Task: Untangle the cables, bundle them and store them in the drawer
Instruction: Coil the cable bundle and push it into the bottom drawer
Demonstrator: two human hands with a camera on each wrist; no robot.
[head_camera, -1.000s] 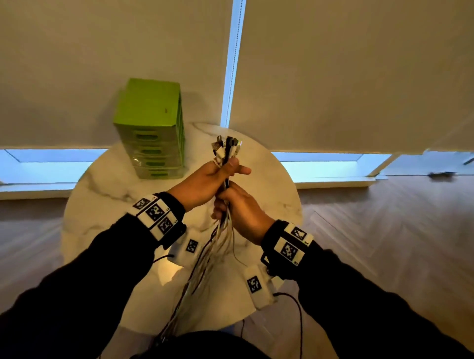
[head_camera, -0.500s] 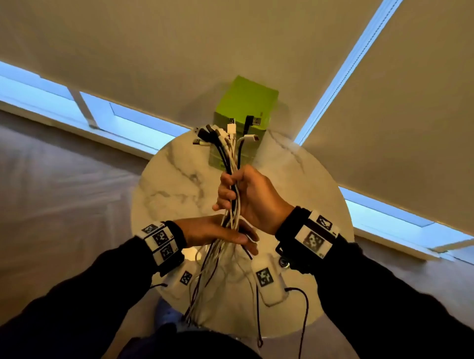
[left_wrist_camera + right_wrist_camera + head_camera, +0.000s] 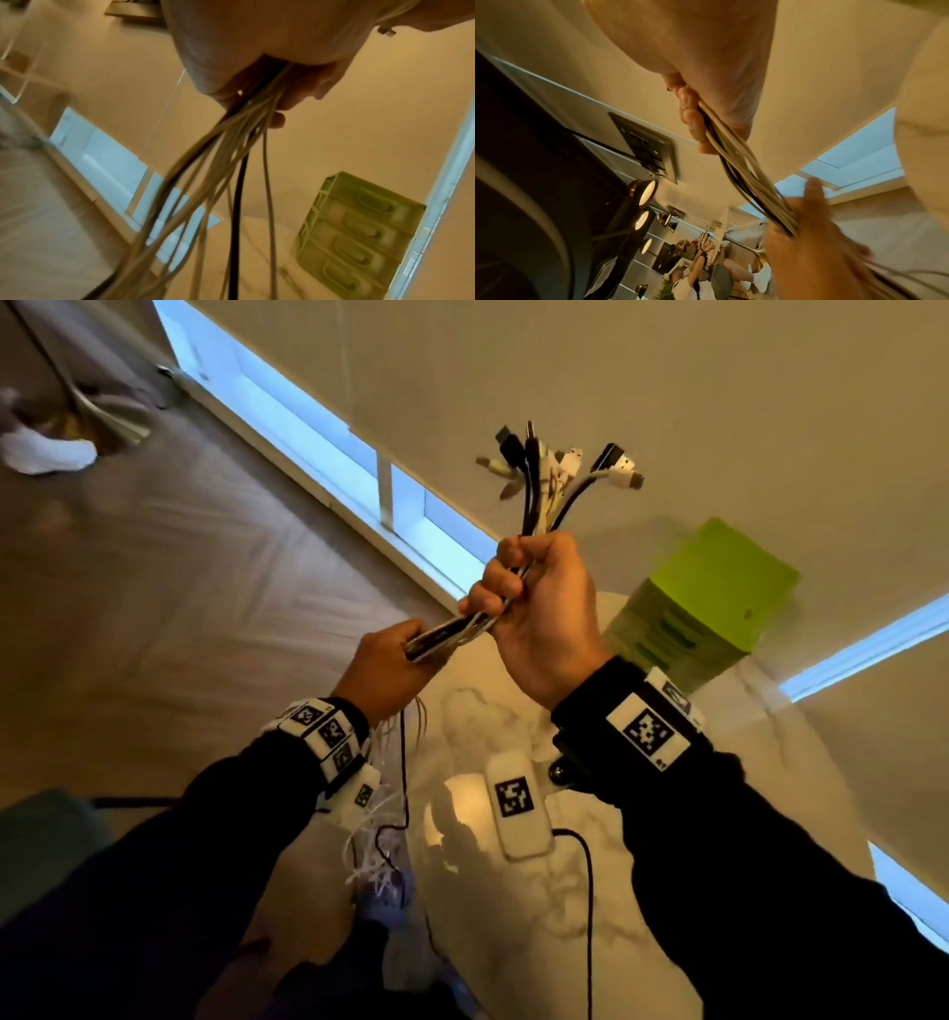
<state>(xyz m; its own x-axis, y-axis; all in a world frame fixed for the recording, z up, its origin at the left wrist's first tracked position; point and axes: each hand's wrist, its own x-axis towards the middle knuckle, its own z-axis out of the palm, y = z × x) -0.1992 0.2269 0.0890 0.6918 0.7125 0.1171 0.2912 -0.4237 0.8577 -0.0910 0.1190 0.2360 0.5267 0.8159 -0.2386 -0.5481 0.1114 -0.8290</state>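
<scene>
Cables [image 3: 464,629], white and black, ran as one bunch between both hands above the marble table [image 3: 513,916]. Fingers of the right hand [image 3: 539,608] were curled tight round the bunch just below its splayed plugs [image 3: 560,464]; the left hand [image 3: 390,665], lower, closed round the same strands, whose loose ends hung past the wrist. Behind, the green drawer unit [image 3: 703,603] stood on the table, all its drawers shut, their contents hidden.

My round marble desk [image 3: 513,906] w/ a white tag block [image 3: 516,801] on it. Wood floor [image 3: 169,608], pale blinds [image 3: 667,377], round lamps [image 3: 645,192] in right wrist view.
</scene>
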